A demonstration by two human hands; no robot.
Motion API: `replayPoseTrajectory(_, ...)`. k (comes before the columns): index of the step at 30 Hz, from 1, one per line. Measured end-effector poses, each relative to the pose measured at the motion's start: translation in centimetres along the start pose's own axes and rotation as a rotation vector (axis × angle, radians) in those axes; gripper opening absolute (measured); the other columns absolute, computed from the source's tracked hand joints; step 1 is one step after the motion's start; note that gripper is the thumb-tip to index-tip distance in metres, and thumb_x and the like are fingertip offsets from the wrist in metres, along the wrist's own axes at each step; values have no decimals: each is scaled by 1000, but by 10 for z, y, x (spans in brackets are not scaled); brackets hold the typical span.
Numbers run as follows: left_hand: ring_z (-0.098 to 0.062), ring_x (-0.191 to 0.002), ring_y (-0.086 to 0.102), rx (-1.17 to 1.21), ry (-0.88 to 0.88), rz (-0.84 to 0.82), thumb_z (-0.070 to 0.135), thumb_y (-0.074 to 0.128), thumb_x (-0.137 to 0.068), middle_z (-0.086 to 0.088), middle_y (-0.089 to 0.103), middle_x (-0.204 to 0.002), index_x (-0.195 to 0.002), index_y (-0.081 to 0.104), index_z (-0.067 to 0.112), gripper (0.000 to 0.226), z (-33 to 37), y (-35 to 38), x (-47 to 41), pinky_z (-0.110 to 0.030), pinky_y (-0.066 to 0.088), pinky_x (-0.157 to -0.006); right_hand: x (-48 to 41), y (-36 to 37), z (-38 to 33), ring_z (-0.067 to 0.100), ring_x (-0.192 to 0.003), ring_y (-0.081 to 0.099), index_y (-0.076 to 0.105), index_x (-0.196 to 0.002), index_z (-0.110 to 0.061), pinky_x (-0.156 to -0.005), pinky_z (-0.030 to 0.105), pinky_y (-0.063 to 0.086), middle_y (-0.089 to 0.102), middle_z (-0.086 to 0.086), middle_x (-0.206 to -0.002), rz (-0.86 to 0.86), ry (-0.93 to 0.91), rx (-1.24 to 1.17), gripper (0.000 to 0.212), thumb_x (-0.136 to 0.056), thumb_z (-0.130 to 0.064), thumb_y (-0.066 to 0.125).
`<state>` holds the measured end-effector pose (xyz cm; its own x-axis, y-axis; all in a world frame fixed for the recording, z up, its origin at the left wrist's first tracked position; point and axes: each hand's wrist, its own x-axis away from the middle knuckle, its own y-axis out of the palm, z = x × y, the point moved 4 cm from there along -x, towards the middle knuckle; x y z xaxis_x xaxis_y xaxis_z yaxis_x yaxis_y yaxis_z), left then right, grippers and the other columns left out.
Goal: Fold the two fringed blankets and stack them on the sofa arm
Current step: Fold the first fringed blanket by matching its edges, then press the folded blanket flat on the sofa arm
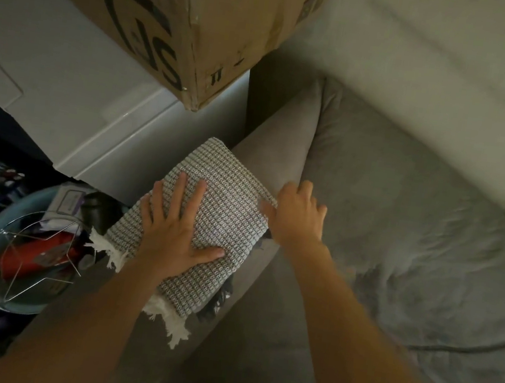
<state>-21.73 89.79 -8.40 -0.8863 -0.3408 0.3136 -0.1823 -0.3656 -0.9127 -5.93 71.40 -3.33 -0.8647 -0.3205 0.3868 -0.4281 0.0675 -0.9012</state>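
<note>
A folded grey-and-white woven blanket (228, 194) with white fringe lies on the grey sofa arm (284, 137). My left hand (174, 229) rests flat on top of it, fingers spread. My right hand (298, 214) touches the blanket's right edge with curled fingers. A darker fabric edge (218, 300) shows under the blanket's lower right side; it may be a second blanket, mostly hidden.
A large cardboard box (178, 18) stands at the top left on a white surface (66, 74). A round blue basket (31, 257) with a wire frame and clutter sits left of the sofa arm. The grey sofa seat (415, 246) spreads to the right.
</note>
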Motion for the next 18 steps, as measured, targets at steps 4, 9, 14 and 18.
replayPoseTrajectory(4, -60, -154, -19, -39, -31, -22, 107, 47, -61, 0, -39, -169, -162, -26, 44, 139, 2, 2, -1, -80, -6, -119, 33, 11, -37, 33, -129, 51, 54, -140, -12, -107, 52, 47, 52, 14, -140, 389, -346, -186, 61, -83, 7, 51)
replayPoseTrajectory(9, -53, -156, -21, -9, -33, -3, 105, 50, -60, 2, -41, -169, -161, -27, 44, 142, -1, 6, -4, -81, -5, -119, 35, 71, -51, 41, -161, -6, 7, -168, -28, -130, 59, 14, -5, 13, -176, 47, -470, -127, 97, -96, -23, 72)
replayPoseTrajectory(14, -54, -157, -18, -29, -38, 22, 104, 50, -63, -2, -35, -171, -161, -29, 43, 140, 1, 7, -4, -78, -5, -119, 21, 74, -41, 40, -157, -25, -24, -156, -54, -124, 69, -4, -33, -4, -170, -134, -388, -49, 76, -112, -44, 37)
replayPoseTrajectory(18, -57, -153, -24, -126, -120, 10, 94, 51, -74, -9, -45, -165, -156, -39, 35, 135, 23, 1, 5, -77, -11, -117, 32, 60, -40, 39, -159, -18, -23, -158, -52, -125, 68, 4, -28, 3, -172, -225, -377, -4, 105, -102, -34, 64)
